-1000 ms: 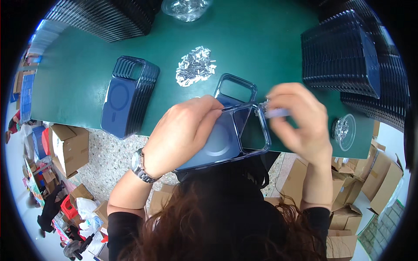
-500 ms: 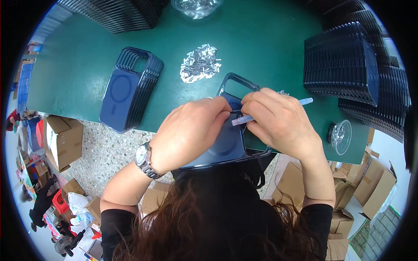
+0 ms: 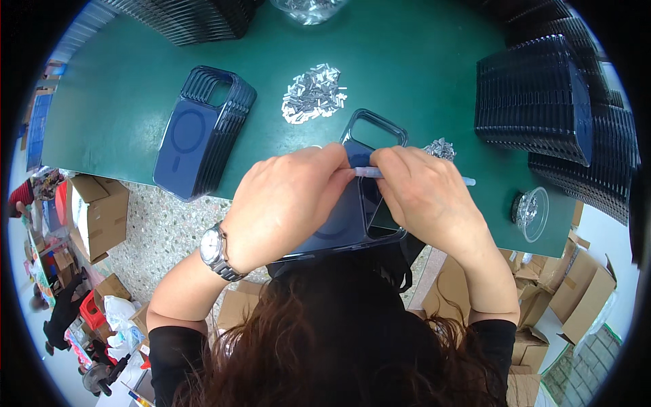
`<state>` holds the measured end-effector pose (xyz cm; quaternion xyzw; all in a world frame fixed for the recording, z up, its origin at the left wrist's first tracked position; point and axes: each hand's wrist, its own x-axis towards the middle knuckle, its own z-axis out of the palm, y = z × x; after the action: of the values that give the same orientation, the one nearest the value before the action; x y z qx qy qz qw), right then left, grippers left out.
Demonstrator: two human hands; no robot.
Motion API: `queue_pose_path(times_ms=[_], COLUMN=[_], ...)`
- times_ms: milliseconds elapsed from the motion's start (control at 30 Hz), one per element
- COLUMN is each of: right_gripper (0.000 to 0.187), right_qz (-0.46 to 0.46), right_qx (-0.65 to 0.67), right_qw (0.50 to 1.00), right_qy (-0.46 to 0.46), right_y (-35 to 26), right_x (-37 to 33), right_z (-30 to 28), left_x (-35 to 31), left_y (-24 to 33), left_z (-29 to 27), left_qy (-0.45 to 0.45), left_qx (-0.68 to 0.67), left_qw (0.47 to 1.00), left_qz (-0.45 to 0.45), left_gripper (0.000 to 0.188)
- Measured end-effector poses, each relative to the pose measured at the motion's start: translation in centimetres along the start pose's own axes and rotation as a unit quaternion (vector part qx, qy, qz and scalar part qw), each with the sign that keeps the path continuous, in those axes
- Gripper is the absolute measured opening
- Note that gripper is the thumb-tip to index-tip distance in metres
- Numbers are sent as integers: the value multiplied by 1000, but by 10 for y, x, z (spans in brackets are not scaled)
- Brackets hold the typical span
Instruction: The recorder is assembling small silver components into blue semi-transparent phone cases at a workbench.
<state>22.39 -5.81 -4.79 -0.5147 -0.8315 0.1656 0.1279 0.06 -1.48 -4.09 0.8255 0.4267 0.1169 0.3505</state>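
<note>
The phone case (image 3: 343, 220) is navy, the table (image 3: 413, 68) green, the floor (image 3: 159, 230) speckled, the stick (image 3: 368, 172) seemingly pale blue.

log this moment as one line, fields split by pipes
left hand: holding dark blue rectangular phone case | right hand: holding pale translucent pen-shaped tool, tip beside left hand | beyond: small silver pieces piled on green table

Bright, cool, fairly even light; src dir. unclear. Surface (image 3: 115, 122) has soft sheen nr L edge, darker twd R edge. Metal-bit pile (image 3: 314, 95) glints near-white. L hand (image 3: 288, 197), R hand (image 3: 434, 200) fairly sharp; bg ppl (image 3: 62, 324) soft. Fisheye bows surface's edges; rim fades to blk.
</note>
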Motion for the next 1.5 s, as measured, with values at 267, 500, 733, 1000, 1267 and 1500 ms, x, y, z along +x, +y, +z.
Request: queue_pose_path(times_ms=[267, 500, 733, 1000, 1267, 1500], right_gripper=[20, 22, 6, 30, 21, 18], right_qz=[13, -23, -7, 67, 66, 34], right_qx=[121, -25, -65, 228, 66, 12], right_qw=[992, 999, 997, 968, 995, 999], right_qy=[-19, -30, 40, -76, 22, 6], right_y=[7, -5, -14, 17, 75, 76], right_x=[7, 9, 16, 55, 109, 119], right_z=[-21, -21, -8, -36, 31, 38], left_x=[6, 2, 2, -17, -31, -32], left_y=[-15, -8, -6, -21, -36, -43], left_z=[-2, -7, -8, -11, -14, -15], left_qy=[-63, -32, 26, 46, 59, 71], left_qx=[-59, -17, 39, -24, -144, -149], left_qw=[995, 999, 999, 998, 984, 982], left_qz=[-39, -13, -7, -36, -91, -91], left_gripper=[18, 16, 16, 13, 12, 12])
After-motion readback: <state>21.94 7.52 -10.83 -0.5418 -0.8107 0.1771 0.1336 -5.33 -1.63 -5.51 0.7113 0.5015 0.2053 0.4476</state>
